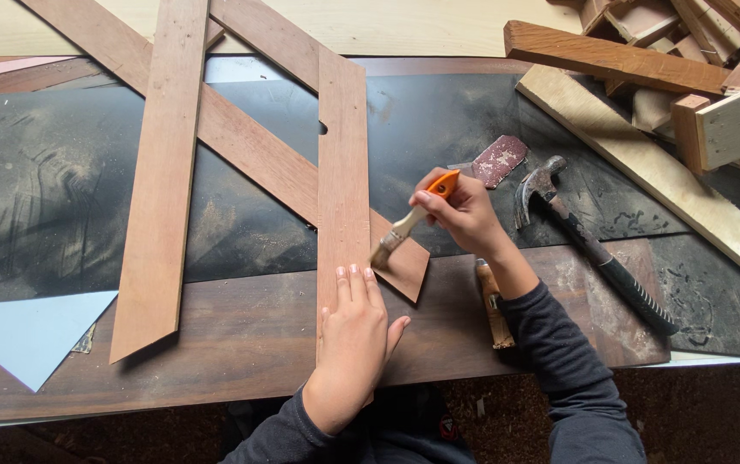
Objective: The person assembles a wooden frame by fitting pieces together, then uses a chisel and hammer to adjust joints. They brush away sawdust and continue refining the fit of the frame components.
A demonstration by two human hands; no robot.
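Head view: the right hand (464, 210) grips an orange-handled paintbrush (409, 225), fingers curled around the handle. The brush's long axis slants down-left, and its bristles touch the upright wooden slat (342, 172). The left hand (354, 331) lies flat, fingers pressed together, on the slat's near end, just below the bristles. The slat's long axis runs away from the person across the dark surface (61, 189). No containers are visible. A claw hammer (593, 249) lies right of the right hand.
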